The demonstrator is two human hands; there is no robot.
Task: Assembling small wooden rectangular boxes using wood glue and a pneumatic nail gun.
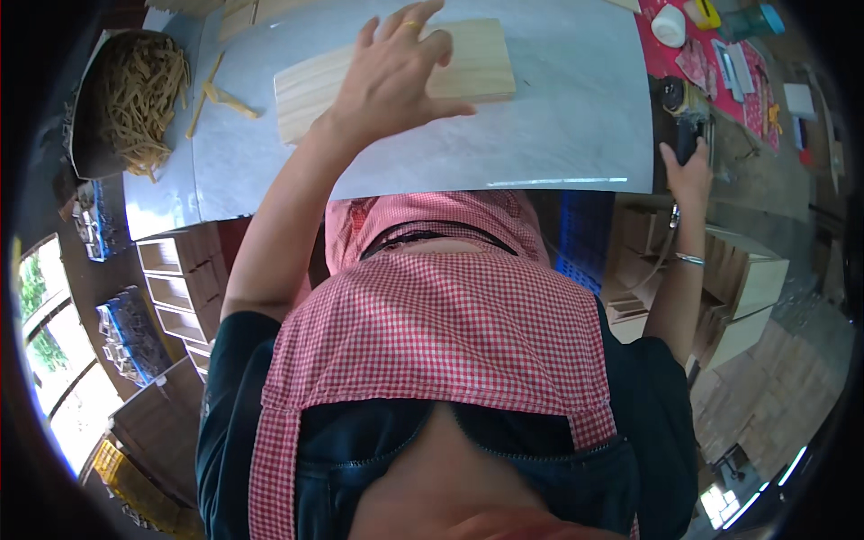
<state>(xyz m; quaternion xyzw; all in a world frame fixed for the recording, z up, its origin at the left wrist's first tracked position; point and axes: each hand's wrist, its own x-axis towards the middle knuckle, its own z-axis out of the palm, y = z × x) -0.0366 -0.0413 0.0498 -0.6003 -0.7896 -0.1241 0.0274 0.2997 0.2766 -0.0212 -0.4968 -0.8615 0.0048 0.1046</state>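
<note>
My left hand (pixel 391 76) is over a flat, light wooden board (pixel 481 63) on the pale work surface. Its fingers are spread and hold nothing; I cannot tell whether they touch the board. Out at the right edge of the table, my right hand (pixel 689 175) reaches to a black-handled tool (pixel 688 139). The handle lies between thumb and fingers, and the rest of the tool is dark and hard to make out.
A bin of thin wooden strips (pixel 144 103) stands at the left, with a few loose strips (pixel 216 94) beside it. On a red cloth (pixel 661 58) at the right are a white container (pixel 668 25) and a teal-lidded jar (pixel 754 22). Wooden drawer boxes (pixel 171 288) are stacked below.
</note>
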